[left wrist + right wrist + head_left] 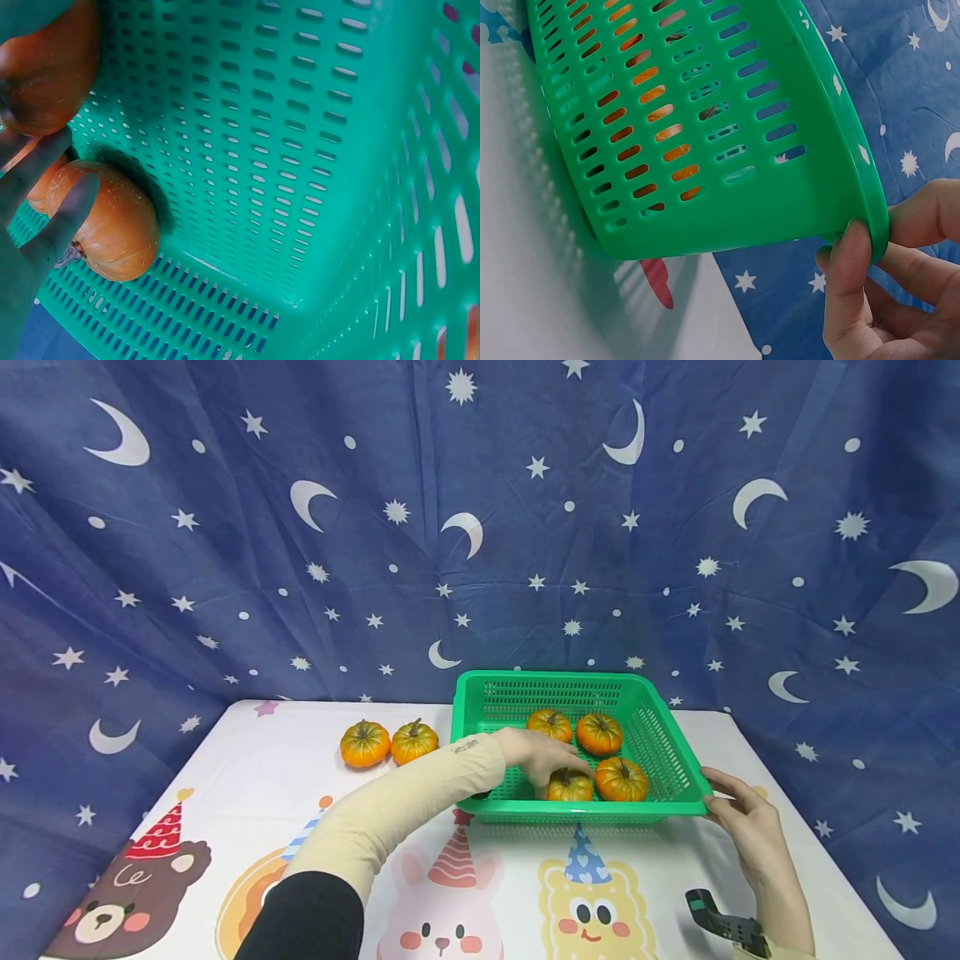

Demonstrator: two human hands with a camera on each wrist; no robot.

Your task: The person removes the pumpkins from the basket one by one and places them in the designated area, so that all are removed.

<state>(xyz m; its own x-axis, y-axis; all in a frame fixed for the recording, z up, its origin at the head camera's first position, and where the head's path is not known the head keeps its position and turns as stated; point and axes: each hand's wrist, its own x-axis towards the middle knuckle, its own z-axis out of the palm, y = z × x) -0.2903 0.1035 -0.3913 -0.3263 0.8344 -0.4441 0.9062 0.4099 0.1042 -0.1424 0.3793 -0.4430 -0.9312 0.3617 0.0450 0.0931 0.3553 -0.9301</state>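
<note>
A green perforated plastic basket (577, 807) stands toward the back of the table with several small orange pumpkins inside. My left hand (542, 758) reaches into it and grips the front-left pumpkin (570, 787), fingers over the top and thumb on its left side. Close by lie the front-right pumpkin (622, 779), a back-left one (550, 725) and a back-right one (599, 734). In the left wrist view, my fingers are dark and partly cut off beside a pumpkin (112, 225). My right hand (750, 827) pinches the basket's rim at its front-right corner, thumb and fingers on either side.
Outside the basket, to its left, two more pumpkins sit side by side, a left one (365, 743) and a right one (415, 742) partly behind my left sleeve. A white tablecloth (292, 752) with cartoon animals covers the table. A blue star-and-moon curtain (525, 527) hangs behind.
</note>
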